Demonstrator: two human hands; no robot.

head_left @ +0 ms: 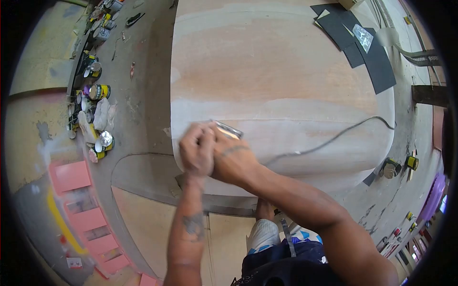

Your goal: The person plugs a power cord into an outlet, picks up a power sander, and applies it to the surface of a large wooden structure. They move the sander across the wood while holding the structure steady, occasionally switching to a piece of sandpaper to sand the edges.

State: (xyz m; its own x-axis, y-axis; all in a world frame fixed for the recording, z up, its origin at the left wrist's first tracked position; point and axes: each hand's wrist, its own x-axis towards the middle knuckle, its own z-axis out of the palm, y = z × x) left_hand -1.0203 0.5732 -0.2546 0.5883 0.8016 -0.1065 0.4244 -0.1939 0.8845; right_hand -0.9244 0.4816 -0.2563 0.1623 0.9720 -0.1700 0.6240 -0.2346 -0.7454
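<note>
My two hands are pressed together over the left part of a large pale panel (276, 86) with brownish patches and rounded corners. Partly covered by them is a flat sander (229, 130) with a metal edge and a yellowish strip; most of its body is hidden. My right hand (232, 155) is closed over it. Close against that hand, my left hand (196, 148) has its fingers curled round the tool's near side, slightly blurred. A dark cord (334, 139) runs across the panel from behind my right forearm to the right edge.
Black sandpaper sheets (367, 57) and a clear plastic piece (363, 38) lie at the panel's upper right. Paint cans (99, 91) line the floor at left, near pink panels (88, 219). More cans (391, 168) stand at right. A hose (422, 58) hangs upper right.
</note>
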